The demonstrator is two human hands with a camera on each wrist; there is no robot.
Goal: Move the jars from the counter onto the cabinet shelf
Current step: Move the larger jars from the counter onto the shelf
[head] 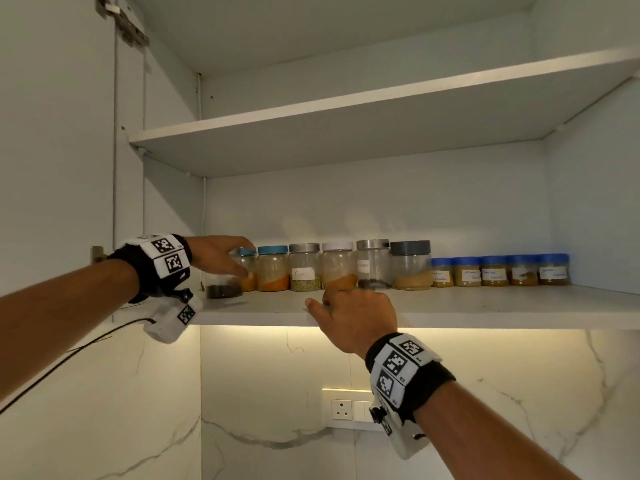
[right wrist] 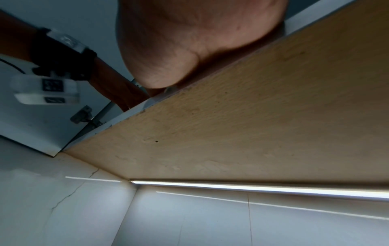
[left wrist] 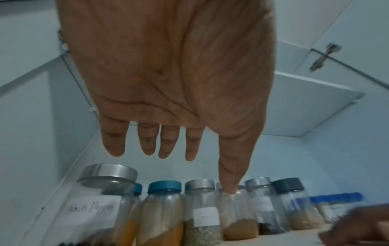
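Note:
A clear jar of black pepper with a silver lid stands at the left end of the lower cabinet shelf, in front of a blue-lidded jar. My left hand hovers around its top with straight, spread fingers that do not grip it. Behind it runs a row of several taller spice jars, then several small blue-lidded jars to the right. My right hand rests on the shelf's front edge and holds nothing. Its fingers are hidden in the right wrist view, which shows only the palm.
An upper shelf sits above with nothing on its visible part. The cabinet door stands open at the left, hinge showing. Below the shelf are a light strip, a marble wall and a socket. A cable hangs from my left wrist.

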